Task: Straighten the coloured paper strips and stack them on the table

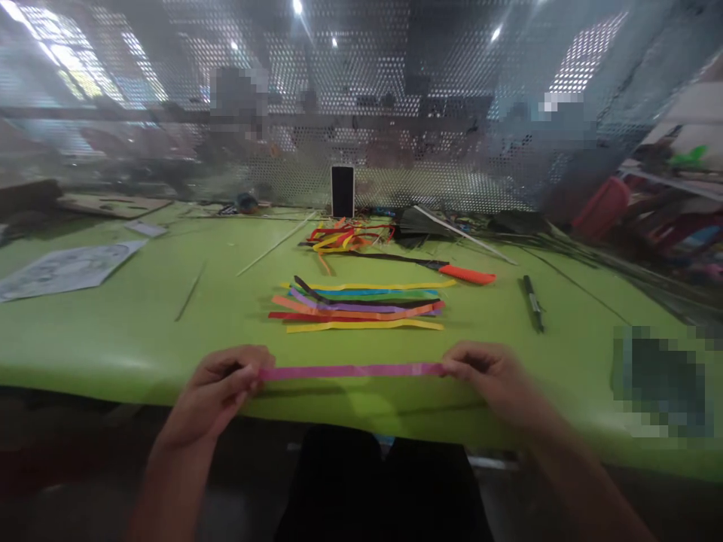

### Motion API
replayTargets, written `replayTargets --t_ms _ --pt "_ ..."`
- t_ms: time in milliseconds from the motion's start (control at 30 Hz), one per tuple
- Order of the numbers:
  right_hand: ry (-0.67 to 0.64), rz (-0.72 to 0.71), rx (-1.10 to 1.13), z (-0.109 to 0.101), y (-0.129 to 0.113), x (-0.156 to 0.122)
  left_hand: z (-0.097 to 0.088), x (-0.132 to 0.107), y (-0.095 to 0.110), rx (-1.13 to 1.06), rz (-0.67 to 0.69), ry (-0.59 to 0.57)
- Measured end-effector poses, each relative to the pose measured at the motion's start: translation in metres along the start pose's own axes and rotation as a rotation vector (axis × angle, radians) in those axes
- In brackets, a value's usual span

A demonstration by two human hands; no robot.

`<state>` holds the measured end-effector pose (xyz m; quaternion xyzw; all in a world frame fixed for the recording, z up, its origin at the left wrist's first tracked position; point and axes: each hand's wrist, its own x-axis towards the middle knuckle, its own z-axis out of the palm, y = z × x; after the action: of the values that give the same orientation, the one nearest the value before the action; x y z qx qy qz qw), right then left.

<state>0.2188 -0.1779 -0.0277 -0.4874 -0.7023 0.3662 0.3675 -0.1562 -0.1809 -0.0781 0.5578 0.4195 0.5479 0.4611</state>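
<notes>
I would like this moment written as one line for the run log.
left hand: pinches pink strip, left end | right hand: pinches right end | pink strip: nearly straight between hands | beyond: coloured strips on green table

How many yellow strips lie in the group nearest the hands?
2 visible: one long, flat yellow strip along the far edge, another along the near edge; overlaps may hide more.

Head-worn camera: single view, facing forward and down.
Viewpoint is above the near edge of the green table (480, 320), on the wearer's side, looking across the top to the perforated screen (395, 150) behind it. Left hand (226, 380) and right hand (483, 369) sit close, low in frame; dark-clad legs (339, 485) show at bottom centre. Coverage is wide, the near edge appearing bowed.
</notes>
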Motion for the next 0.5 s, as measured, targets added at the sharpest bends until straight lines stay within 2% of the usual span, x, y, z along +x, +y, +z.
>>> replayTargets --t_ms 100,233,400,500 --pt "0.071 -0.133 -0.096 -0.005 0.004 0.001 0.009 0.006 -0.001 0.033 -0.036 0.137" --pt "0.147 -0.153 -0.038 -0.016 0.011 0.006 0.022 0.010 0.001 0.167 -0.024 0.154" --pt "0.077 -0.149 0.111 -0.021 0.010 0.001 0.020 0.004 -0.001 -0.002 0.048 0.224" --pt "0.109 -0.100 0.202 -0.017 0.008 -0.012 0.011 0.004 -0.004 -0.110 0.108 0.184"
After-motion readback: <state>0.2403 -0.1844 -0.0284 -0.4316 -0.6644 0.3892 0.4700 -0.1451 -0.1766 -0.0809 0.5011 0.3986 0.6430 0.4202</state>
